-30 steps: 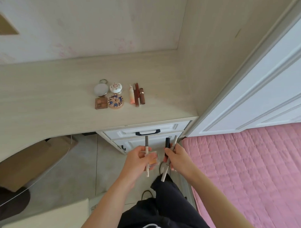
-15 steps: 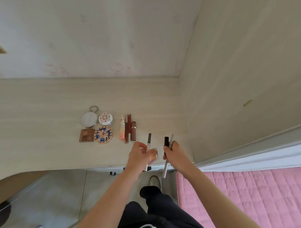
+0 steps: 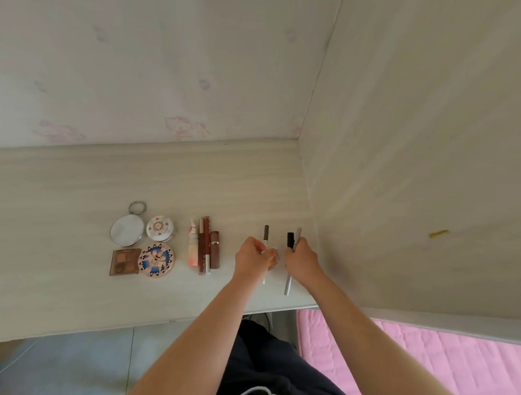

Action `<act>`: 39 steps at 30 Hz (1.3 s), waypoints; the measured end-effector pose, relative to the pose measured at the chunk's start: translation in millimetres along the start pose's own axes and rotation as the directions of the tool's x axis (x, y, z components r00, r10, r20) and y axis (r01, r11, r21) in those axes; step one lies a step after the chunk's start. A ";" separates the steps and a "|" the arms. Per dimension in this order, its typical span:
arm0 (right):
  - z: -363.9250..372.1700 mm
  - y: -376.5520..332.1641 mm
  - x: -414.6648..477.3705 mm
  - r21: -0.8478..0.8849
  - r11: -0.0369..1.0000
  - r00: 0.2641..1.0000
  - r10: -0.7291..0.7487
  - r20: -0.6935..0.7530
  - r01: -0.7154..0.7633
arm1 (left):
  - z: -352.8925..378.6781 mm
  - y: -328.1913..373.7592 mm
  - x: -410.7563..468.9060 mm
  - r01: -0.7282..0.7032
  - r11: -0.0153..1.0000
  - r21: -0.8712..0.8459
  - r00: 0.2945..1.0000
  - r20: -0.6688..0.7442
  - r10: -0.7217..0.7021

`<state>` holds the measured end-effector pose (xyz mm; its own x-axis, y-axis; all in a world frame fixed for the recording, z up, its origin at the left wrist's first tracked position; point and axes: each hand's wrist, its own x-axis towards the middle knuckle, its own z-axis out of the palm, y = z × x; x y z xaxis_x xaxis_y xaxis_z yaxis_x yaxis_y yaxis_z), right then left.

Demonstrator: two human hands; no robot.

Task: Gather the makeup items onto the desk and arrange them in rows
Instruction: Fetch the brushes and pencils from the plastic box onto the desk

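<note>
Desk: pale wood-grain desktop [image 3: 61,189] running left to right, meeting a wall with faint pink cartoon prints [image 3: 160,68] at the far side and a plain beige side panel [image 3: 413,133] at the right.
Compacts: four pieces in a two-by-two block on the left of the desk. Far row: round silver mirror compact with a key ring [image 3: 126,230], then a small round white compact with a pink floral lid [image 3: 160,228]. Near row: square brown eyeshadow palette [image 3: 124,262], then a large round compact with a blue and gold flower lid [image 3: 156,260].
Tubes: just right of the block, lying side by side, ends pointing far and near: pink-and-white tube [image 3: 192,247], two slim reddish-brown sticks [image 3: 204,243], short brown lipstick tube [image 3: 215,249].
Left hand: the left hand [image 3: 252,256] is over the near right part of the desk, right of the tubes, fingers curled round a slim white pencil with a dark brown cap [image 3: 266,235]; a small clear piece shows at the fingertips, too hidden to name.
Right hand: the right hand [image 3: 303,261], just beside the left, grips a black-capped stick [image 3: 290,240] and a long silver-grey pencil [image 3: 288,286] together.
Contact: whether the held pencils touch the desktop cannot be told.
Below: grey tiled floor [image 3: 67,366] at near left, dark trousers [image 3: 265,359] in the middle, pink quilted bed cover [image 3: 436,362] at near right.
</note>
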<state>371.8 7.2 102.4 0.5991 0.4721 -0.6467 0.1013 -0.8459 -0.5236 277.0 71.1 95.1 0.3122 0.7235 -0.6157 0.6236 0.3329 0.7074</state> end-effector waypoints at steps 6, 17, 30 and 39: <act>6.0 -6.9 11.2 -0.074 0.997 0.999 0.006 0.047 -0.002 | -4.7 3.1 14.1 0.007 0.999 0.040 0.999 -0.041 -0.005; 17.8 -21.2 22.0 -0.205 0.978 0.996 -0.021 0.082 0.037 | -17.4 -2.4 27.2 -0.034 0.994 0.105 0.998 -0.046 0.039; 43.1 -47.4 22.0 -0.271 0.953 0.984 -0.096 0.148 0.134 | -42.0 -12.1 32.9 -0.118 0.934 0.337 0.985 -0.076 0.152; 44.6 -48.5 21.4 -0.263 0.954 0.984 -0.114 0.136 0.147 | -47.5 -12.4 29.4 -0.187 0.864 0.467 0.972 -0.039 0.231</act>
<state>344.3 69.5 89.3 0.4700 0.5951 -0.6519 0.3933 -0.8024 -0.4489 244.4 116.9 84.7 0.4199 0.8037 -0.4217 0.8153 -0.1299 0.5643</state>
